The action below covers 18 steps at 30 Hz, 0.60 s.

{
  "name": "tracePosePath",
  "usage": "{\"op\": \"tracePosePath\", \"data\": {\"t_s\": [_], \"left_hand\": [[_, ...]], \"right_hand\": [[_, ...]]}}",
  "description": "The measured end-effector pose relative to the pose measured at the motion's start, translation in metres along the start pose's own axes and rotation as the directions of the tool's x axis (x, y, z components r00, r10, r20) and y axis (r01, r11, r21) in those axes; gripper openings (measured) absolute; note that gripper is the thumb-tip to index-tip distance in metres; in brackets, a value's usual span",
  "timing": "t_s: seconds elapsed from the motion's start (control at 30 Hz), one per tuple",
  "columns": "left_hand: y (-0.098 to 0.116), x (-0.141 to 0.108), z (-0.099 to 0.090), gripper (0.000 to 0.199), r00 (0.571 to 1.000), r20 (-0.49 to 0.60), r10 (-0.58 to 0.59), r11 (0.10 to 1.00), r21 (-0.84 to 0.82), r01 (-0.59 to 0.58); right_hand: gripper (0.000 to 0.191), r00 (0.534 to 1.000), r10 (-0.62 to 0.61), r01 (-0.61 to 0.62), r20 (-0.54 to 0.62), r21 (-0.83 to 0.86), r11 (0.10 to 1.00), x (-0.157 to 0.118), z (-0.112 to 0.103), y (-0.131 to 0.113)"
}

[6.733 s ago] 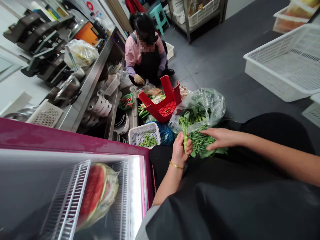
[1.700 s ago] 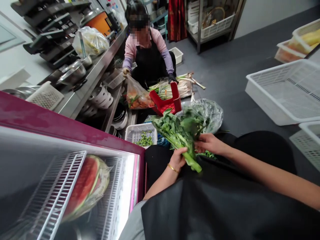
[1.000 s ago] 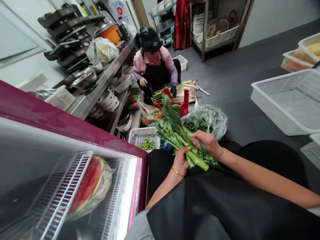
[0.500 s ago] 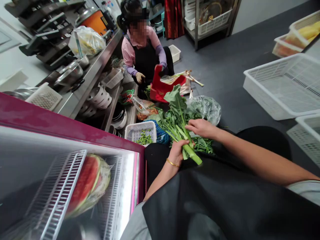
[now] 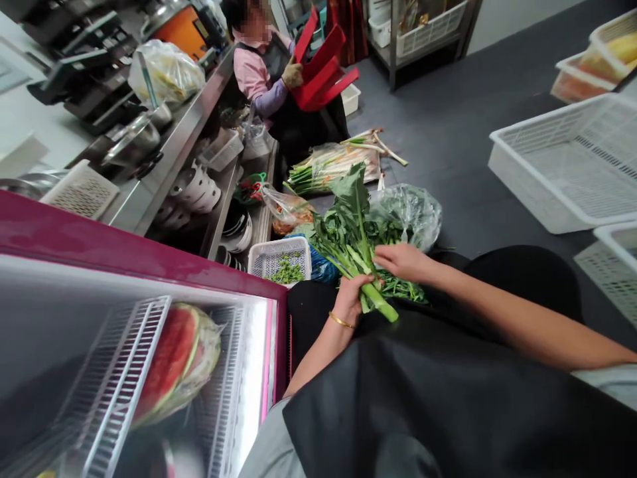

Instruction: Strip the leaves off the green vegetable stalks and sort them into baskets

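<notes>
My left hand (image 5: 350,299) is wrapped round the thick stem of a leafy green vegetable stalk (image 5: 380,304), its cut end pointing toward me and its broad leaves (image 5: 348,199) spreading away. Right beside the upper stem is my right hand (image 5: 405,261), fingers curled and pinched together; what lies between them, if anything, is hidden. Beneath both hands lies a heap of loose greens (image 5: 401,289). Behind it sits a clear plastic bag (image 5: 413,209) of greens.
A white basket (image 5: 256,265) with small green pieces stands left. Beyond are bundled scallions (image 5: 318,169) and a person (image 5: 269,86) holding a red plastic stool (image 5: 318,70). An open fridge (image 5: 249,358) with watermelon (image 5: 169,358) is at left; white crates (image 5: 562,192) stand right.
The person opposite has lifted the red stool up and away, uncovering the scallions. My hands stay nearly in place on the stalk, the right one shifted slightly right.
</notes>
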<state>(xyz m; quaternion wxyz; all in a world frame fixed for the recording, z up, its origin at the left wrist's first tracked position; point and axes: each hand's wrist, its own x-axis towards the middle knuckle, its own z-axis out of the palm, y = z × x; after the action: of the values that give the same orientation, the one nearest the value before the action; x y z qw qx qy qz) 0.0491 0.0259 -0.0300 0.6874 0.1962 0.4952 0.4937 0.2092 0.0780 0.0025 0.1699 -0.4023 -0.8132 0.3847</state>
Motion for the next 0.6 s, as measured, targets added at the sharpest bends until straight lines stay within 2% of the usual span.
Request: {"op": "tracePosePath", "data": {"t_s": [0.07,0.13,0.17,0.23,0.3,0.33,0.4,0.47,0.53,0.6], "left_hand": [[0.002,0.002,-0.002,0.023,0.998,-0.057,0.032,0.999,0.014,-0.031],[0.003,0.005,-0.004,0.023,0.991,-0.106,0.076,0.997,0.042,-0.072],[0.001,0.006,-0.003,0.023,0.989,-0.115,0.097,0.994,0.059,-0.090],[-0.004,0.008,0.000,0.023,0.983,-0.110,0.145,0.985,0.107,-0.134],[-0.009,0.006,0.003,0.023,0.981,-0.072,0.182,0.972,0.167,-0.168],[-0.011,0.003,0.003,0.025,0.981,-0.040,0.191,0.965,0.190,-0.180],[-0.011,-0.005,0.000,0.032,0.985,0.049,0.166,0.967,0.189,-0.173],[-0.007,-0.013,-0.006,0.042,0.985,0.143,0.094,0.989,0.104,-0.110],[-0.003,-0.018,-0.011,0.046,0.985,0.162,0.063,0.998,0.002,-0.064],[-0.003,-0.020,-0.011,0.043,0.990,0.109,0.091,0.995,-0.061,-0.084]], "right_hand": [[0.027,0.981,-0.096,0.091,0.169,0.036,0.995,-0.024,0.006,0.000],[0.026,0.956,-0.124,0.094,0.265,0.122,0.988,-0.040,0.002,0.007],[0.025,0.967,-0.082,0.038,0.243,0.184,0.982,-0.040,-0.003,0.011],[0.030,0.991,0.104,-0.126,0.086,0.311,0.942,-0.027,-0.014,0.019],[0.036,0.969,0.236,-0.199,-0.074,0.336,0.921,-0.003,-0.020,0.019],[0.036,0.957,0.250,-0.199,-0.148,0.296,0.934,0.008,-0.020,0.016],[0.032,0.948,0.202,-0.164,-0.245,0.167,0.972,0.023,-0.013,0.005],[0.030,0.956,0.155,-0.139,-0.250,0.082,0.987,0.024,0.002,-0.005],[0.032,0.968,0.114,-0.108,-0.222,0.039,0.993,0.015,0.021,-0.013],[0.027,0.974,0.056,-0.048,-0.218,0.042,0.998,0.002,0.036,-0.016]]}}
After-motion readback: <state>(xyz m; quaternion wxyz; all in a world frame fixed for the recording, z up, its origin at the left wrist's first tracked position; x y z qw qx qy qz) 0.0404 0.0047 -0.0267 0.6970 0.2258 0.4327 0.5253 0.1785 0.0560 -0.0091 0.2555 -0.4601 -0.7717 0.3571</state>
